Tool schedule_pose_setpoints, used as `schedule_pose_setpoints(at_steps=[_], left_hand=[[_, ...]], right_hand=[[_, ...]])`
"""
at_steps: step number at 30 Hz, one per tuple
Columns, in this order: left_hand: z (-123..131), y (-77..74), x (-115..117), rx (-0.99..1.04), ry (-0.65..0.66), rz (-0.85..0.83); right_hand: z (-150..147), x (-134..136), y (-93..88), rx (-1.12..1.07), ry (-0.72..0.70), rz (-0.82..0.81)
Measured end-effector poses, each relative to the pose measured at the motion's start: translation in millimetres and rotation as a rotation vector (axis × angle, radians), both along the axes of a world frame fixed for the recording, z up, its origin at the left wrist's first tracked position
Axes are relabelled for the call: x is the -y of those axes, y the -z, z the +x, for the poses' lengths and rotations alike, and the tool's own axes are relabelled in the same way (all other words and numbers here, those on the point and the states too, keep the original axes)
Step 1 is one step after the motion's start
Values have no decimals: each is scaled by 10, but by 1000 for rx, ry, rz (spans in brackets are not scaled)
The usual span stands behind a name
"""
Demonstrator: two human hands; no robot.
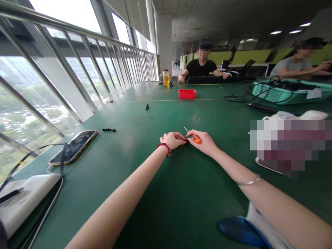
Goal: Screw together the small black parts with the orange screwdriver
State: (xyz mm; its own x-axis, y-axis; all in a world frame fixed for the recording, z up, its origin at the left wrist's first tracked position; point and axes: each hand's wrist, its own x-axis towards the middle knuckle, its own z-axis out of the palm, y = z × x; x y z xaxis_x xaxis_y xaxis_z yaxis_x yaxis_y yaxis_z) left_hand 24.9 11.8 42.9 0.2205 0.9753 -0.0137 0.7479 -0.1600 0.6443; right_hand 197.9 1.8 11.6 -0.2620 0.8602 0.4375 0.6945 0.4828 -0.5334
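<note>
My right hand (204, 141) is closed around a small orange-handled screwdriver (195, 138), whose thin metal shaft sticks up and to the left. My left hand (173, 140), with a red cord bracelet at the wrist, is pinched shut on a tiny dark part (187, 140) right beside the screwdriver's handle. Both hands rest together on the green table (145, 193), fingertips touching.
A phone (74, 147) lies at the left, with a white box and black cable nearer the corner. Small black parts (109, 129) lie further out, and a red tray (187, 93) beyond them. Two other people sit at the far end. Cables and a teal device (280, 92) are at the right.
</note>
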Motion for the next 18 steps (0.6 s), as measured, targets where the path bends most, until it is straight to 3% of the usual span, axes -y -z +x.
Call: schedule_pose_setpoints(at_steps=[7,12,18], left_hand=[[-37,70,68,45,-9,19],[-145,79,75,98,11,43],[-245,95,106,126,-14,80]], right_hand=[[-13,7,-26,-51,5,20],[-39,79,-109,-264,136,160],[-133,177,-178,-499,174,258]])
